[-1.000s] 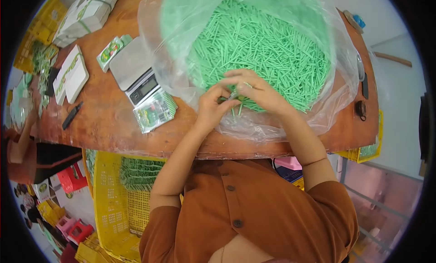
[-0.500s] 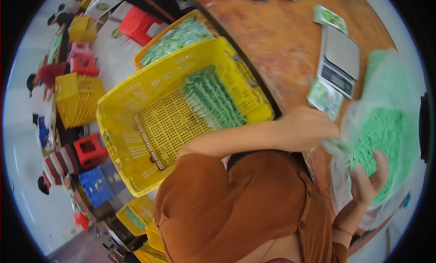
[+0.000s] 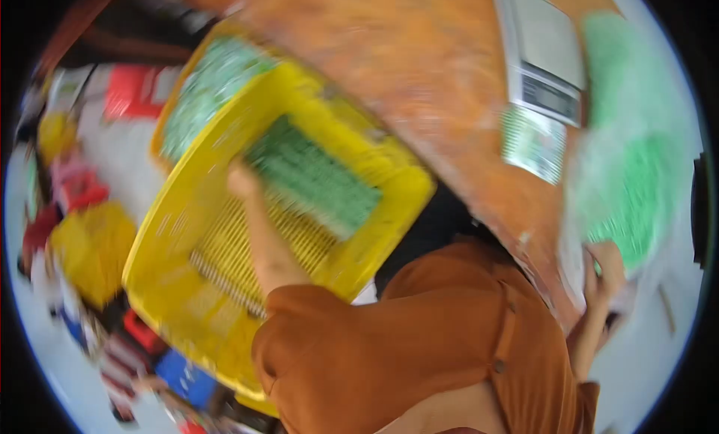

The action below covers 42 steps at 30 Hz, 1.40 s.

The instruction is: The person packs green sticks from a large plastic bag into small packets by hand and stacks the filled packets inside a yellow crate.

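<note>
My left hand (image 3: 244,181) is inside the yellow basket (image 3: 168,265), beside the upper left end of the rows of green packets (image 3: 314,175). Motion blur smears its fingers, and whatever it may hold cannot be made out. At the near edge of the clear plastic bag (image 3: 580,209), my right hand (image 3: 607,263) has its fingers curled together, with a small bit of green showing between them. Thin green sticks (image 3: 633,202) fill the bag just beyond that hand.
On the wooden table (image 3: 419,67) are a scale (image 3: 543,59) and a stack of packets (image 3: 533,143). Another basket of green packets (image 3: 213,89) stands behind the yellow one. Farther left are a red stool (image 3: 135,91), crates and a person in a striped top (image 3: 127,366).
The view has swung toward the basket. My left hand has moved from the bag over the table edge into the basket. My right hand has stayed by the bag, its spread fingers now curled.
</note>
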### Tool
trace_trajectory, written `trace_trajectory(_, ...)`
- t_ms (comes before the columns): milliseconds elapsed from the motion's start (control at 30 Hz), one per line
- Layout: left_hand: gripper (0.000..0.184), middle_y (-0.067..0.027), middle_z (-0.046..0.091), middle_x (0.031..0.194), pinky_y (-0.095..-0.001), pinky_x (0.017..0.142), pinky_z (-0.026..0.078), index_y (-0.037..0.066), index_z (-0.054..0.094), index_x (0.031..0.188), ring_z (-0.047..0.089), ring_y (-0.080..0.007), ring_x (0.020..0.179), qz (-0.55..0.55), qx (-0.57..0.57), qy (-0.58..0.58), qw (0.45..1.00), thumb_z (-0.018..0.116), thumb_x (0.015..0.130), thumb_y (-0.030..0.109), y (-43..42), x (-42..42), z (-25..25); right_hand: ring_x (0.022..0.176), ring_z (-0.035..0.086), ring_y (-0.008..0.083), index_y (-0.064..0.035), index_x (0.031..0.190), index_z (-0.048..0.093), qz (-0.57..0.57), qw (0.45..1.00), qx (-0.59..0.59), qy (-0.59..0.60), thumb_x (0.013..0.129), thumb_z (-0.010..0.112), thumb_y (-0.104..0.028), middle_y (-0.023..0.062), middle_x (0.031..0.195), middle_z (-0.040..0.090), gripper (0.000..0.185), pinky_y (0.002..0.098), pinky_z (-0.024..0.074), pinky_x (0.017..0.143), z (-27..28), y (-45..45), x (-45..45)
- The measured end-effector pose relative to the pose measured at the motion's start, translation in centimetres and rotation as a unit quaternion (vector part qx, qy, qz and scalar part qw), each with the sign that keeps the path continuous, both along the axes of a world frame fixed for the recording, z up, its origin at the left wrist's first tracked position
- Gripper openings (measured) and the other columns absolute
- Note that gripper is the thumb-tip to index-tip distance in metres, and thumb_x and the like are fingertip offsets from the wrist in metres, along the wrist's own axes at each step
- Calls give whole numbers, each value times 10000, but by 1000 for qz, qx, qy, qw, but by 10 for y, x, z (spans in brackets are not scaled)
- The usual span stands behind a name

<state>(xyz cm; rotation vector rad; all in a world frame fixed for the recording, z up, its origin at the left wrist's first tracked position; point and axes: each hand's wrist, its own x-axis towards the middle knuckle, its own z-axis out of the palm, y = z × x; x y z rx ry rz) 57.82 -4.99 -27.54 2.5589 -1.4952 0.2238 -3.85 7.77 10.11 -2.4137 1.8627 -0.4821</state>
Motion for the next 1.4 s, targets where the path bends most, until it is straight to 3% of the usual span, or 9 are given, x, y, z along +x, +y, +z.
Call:
trace_trajectory(100,247,-155,609,756,-410,496,448,15,584,919,567,-307,571,-39,39,6,998,502,839,234,-2,25,-40,800,516,300,-67,919,623,-69,971,220,67,693,593,-107,95,807,579,232,407,397,715,-21,23,-24)
trace_trajectory(233,468,-224,486,1205,-452,800,471,-26,357,1277,529,-382,1018,31,10,139,990,487,866,157,-12,29,-71,659,582,269,-65,840,656,-128,990,38,-55,735,645,-96,85,746,617,110,356,469,597,4,27,-44)
trace_trajectory(367,531,-244,428,1236,-501,829,449,-11,295,1315,483,-385,1081,49,-123,251,959,480,910,278,-23,-6,-73,664,599,246,-65,868,669,-351,909,-26,-222,751,646,-109,75,809,648,127,340,484,635,16,37,-126)
trace_trajectory(433,557,-242,438,1222,-504,789,454,-13,283,1325,491,-385,1060,113,26,222,968,469,918,317,-25,9,-94,760,596,237,-66,882,668,-392,920,-4,-22,739,650,-90,83,818,636,146,319,475,696,2,33,-190)
trace_trajectory(633,530,-225,477,1186,-503,726,457,-1,287,1340,520,-353,992,-50,84,-32,995,465,927,279,-15,-58,31,1004,472,233,-160,1042,615,-235,953,60,183,673,655,-87,45,981,520,379,364,399,845,-26,-17,-235)
trace_trajectory(1000,394,-193,494,1224,-391,938,377,-42,411,1263,483,-318,1119,-350,-177,126,911,485,914,125,-8,-203,251,1055,455,249,-71,991,532,-182,977,-60,94,783,606,-158,80,1040,517,237,396,384,855,-69,-14,-279)
trace_trajectory(1200,265,-184,544,1096,-364,886,428,-64,480,1127,534,-258,999,-519,-298,403,692,468,874,15,12,-366,351,794,531,317,-6,985,471,-248,946,79,-195,901,491,-275,170,850,548,283,391,429,723,-32,-20,-248)
trace_trajectory(1333,206,-105,577,1036,-298,867,436,-33,560,1047,547,-191,1002,-614,128,595,503,517,847,-18,21,-499,362,929,560,295,11,1253,380,-216,943,57,-248,889,511,-344,192,988,575,525,382,428,758,-35,-16,-227)
trace_trajectory(1400,362,-128,516,1178,-308,915,400,-7,441,1223,485,-212,1111,-581,75,696,414,507,870,37,26,-570,346,1007,533,299,20,1294,332,-238,901,150,-331,877,529,-360,214,1098,533,598,378,416,813,-11,-13,-208)
